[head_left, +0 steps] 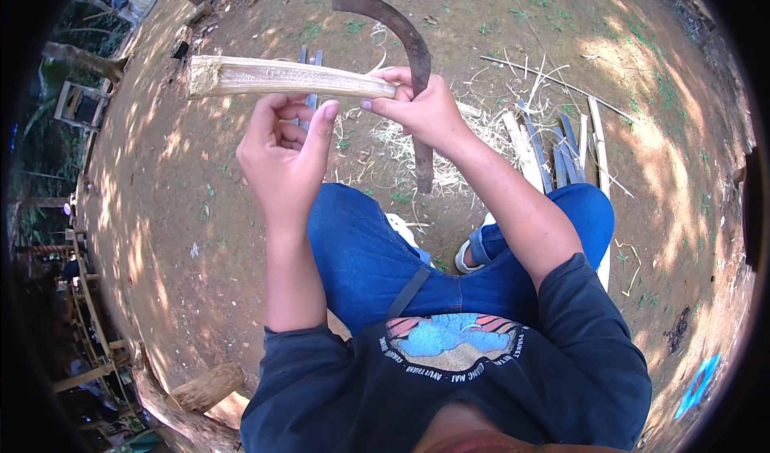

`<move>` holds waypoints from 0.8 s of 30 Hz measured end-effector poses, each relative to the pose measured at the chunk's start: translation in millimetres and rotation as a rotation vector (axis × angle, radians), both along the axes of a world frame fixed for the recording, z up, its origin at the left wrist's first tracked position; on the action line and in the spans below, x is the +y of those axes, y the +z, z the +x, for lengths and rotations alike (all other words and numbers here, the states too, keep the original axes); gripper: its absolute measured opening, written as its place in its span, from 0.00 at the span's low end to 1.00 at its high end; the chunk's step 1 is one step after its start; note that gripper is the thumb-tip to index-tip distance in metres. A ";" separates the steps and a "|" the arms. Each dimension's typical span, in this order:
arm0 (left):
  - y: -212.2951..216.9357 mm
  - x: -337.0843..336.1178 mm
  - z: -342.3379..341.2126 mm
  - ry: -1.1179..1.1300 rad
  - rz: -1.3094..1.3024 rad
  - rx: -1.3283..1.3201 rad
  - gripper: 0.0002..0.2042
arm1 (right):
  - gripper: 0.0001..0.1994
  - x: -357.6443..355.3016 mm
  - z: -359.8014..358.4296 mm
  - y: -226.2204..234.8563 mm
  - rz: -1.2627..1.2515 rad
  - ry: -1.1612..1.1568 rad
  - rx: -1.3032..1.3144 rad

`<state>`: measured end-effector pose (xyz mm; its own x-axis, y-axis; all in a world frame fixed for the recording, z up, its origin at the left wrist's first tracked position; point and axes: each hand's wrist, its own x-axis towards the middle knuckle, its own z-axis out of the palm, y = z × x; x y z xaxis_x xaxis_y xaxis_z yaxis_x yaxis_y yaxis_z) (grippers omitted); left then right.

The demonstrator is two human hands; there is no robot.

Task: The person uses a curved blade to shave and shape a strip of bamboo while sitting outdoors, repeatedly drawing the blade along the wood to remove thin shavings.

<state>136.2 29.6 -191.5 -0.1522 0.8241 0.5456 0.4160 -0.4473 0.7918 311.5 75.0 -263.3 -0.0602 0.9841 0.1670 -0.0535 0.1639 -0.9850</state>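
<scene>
One dark shirt (453, 353); right hand (429, 114) grips one sickle (411, 40), one pale stalk (289, 77); left hand (281, 148) loosely open.

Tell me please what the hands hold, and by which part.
Right hand: pale piece by its narrower end, curved tool near its middle. Left hand: hold unclear.

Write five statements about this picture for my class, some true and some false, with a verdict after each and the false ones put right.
1. The right hand holds a curved blade. True.
2. The trousers are red. False: they are blue.
3. The pale piece has its narrower end at the right hand. True.
4. The left hand is clenched in a tight fist. False: its thumb stands apart.
5. The curly shavings lie left of the left hand. False: they lie to its right, on the ground.
</scene>
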 end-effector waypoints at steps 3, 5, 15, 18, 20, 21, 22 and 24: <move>-11.0 16.1 -4.7 -0.006 -0.025 0.083 0.09 | 0.18 0.1 -2.8 -0.3 -0.007 0.003 -0.015; -13.4 14.5 -6.0 -0.031 0.026 0.129 0.08 | 0.18 0.6 -3.2 -0.4 -0.006 0.011 -0.034; -44.9 39.2 -103.7 0.133 0.125 0.522 0.20 | 0.21 2.9 -5.8 -3.3 0.020 0.051 -0.049; -4.0 31.5 -77.9 -0.266 0.059 -0.158 0.26 | 0.20 -1.7 -7.0 -6.8 -0.028 0.057 -0.062; 34.3 25.3 -58.0 -0.612 0.179 -0.488 0.28 | 0.19 -5.4 -16.4 -8.5 -0.029 0.080 -0.026; 47.8 25.9 -51.2 -0.704 0.250 -0.488 0.27 | 0.19 -4.0 -18.8 -11.6 -0.024 0.086 -0.015; 53.5 28.8 -46.8 -0.797 0.321 -0.489 0.25 | 0.21 -1.9 -20.2 -20.2 -0.009 0.117 -0.071; 52.2 50.1 -57.6 -0.635 0.333 -0.421 0.24 | 0.24 -5.5 -21.5 -14.6 -0.002 0.057 -0.093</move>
<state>78.6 79.6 -139.3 0.0419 0.6273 0.7776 -0.2959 -0.7356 0.6094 290.0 69.5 -277.9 -0.1313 0.9790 0.1559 0.0295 0.1611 -0.9865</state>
